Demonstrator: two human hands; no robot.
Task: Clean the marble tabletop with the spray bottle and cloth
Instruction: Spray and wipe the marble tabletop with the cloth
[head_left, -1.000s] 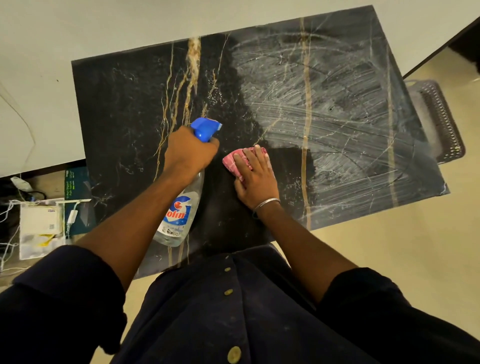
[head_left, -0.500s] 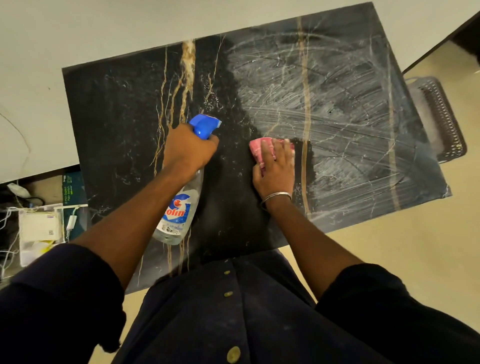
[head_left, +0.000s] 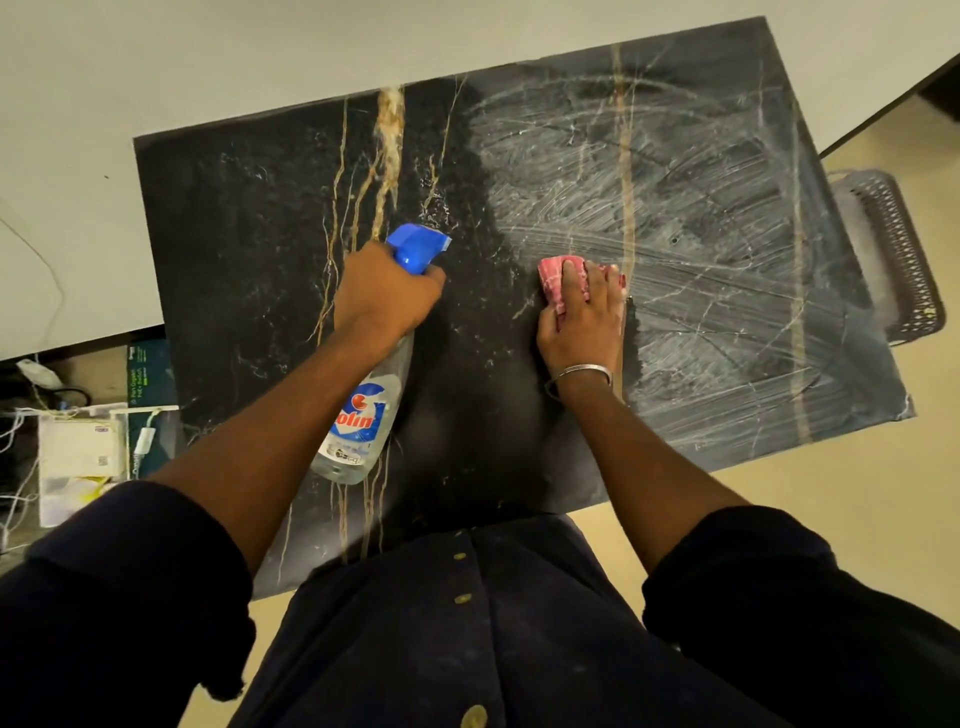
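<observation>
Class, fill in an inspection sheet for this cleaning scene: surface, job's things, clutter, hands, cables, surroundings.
Surface: marble tabletop, right half smeared with whitish wipe streaks, left half dark.
Job's things: spray bottle, tilted; pink cloth on the marble.
Clutter: white packet and green box beside the table's left end.
Hands: left hand grips the bottle; right hand presses the cloth.
Cables: white cables by the packet.
Surroundings: dark basket right of the table.

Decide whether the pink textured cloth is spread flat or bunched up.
Bunched: the pink cloth forms a thick folded wad, pressed under the right hand.
</observation>
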